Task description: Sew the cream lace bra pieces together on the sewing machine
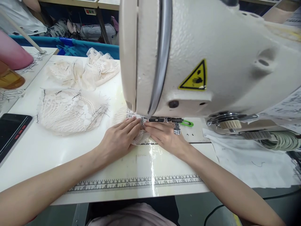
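Under the needle area of a beige sewing machine (202,40) lies a piece of cream lace fabric (139,138). My left hand (121,136) rests on it from the left, fingers together and stretched out flat toward the presser foot. From the right, my right hand (166,135) reaches in with fingers extended, their tips at the lace beside the foot. Both sets of fingertips nearly meet there. The machine head hides the needle and part of the lace. Beside my right hand a green clip-like piece (188,123) sticks out near a small metal spring screw (177,128).
Another lace piece (72,111) with dark thread ends lies flat on the left, with a crumpled lace heap (84,70) behind it. A phone (11,131) sits at the left edge. A printed ruler (131,184) runs along the front. White cloth (251,163) lies on the right.
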Motion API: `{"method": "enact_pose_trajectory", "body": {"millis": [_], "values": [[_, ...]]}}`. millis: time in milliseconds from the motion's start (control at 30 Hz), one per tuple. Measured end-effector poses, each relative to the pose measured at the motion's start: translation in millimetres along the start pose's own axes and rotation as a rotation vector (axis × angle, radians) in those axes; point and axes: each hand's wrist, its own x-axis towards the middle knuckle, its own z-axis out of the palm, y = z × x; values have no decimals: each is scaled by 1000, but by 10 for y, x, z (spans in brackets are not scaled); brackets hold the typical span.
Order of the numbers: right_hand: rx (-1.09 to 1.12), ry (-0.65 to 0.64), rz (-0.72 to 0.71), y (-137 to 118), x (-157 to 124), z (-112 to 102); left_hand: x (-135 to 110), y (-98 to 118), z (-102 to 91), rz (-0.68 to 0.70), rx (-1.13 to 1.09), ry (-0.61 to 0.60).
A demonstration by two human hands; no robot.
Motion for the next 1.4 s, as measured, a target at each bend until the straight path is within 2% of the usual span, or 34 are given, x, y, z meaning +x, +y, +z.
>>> {"method": "enact_pose_trajectory", "body": {"millis": [233, 533, 767, 1000, 1100, 1267, 1400], "values": [[3, 40, 148, -78, 67, -77, -29, -7, 47, 7, -31, 7], [-112, 55, 175, -42, 41, -29, -13, 7, 48, 23, -30, -7], [-95, 61, 177, -5, 66, -62, -9, 6, 55, -18, -64, -36], [-189, 80, 86, 91, 95, -38, 10, -11, 68, -29, -56, -31], [-233, 67, 100, 48, 107, -57, 17, -22, 74, -5, -40, -28], [-328, 104, 127, -64, 118, -110, -10, -37, 72, 108, -64, -23], [-339, 87, 59, -57, 131, -117, -33, -47, 56, 104, -71, -36]]}}
